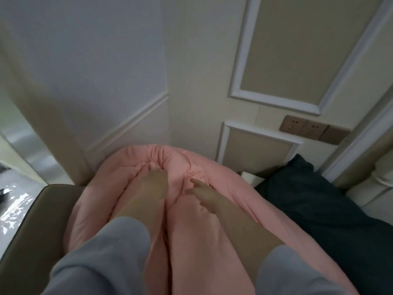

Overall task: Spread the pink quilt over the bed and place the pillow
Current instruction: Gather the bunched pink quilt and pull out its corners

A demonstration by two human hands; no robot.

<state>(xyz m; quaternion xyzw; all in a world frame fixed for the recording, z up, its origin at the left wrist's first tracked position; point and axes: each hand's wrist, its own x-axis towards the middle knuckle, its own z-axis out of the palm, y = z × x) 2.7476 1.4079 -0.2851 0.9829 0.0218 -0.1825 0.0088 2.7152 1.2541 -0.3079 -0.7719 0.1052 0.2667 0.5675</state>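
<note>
The pink quilt [195, 231] lies bunched in thick folds down the middle of the view, its far end heaped against the wall corner. My left hand [154, 184] reaches forward with its fingers dug into a fold near the far end, gripping the fabric. To its right, my right hand [203, 193] hovers just over the quilt with fingers apart, holding nothing. A dark pillow or cushion [314, 201] lies to the right of the quilt, partly under its edge. Both forearms wear grey sleeves.
A brown padded bed edge [42, 220] runs along the left. Panelled walls meet in a corner just behind the quilt. A wall socket plate [310, 129] sits at the right. A bright floor area [14, 207] shows at far left.
</note>
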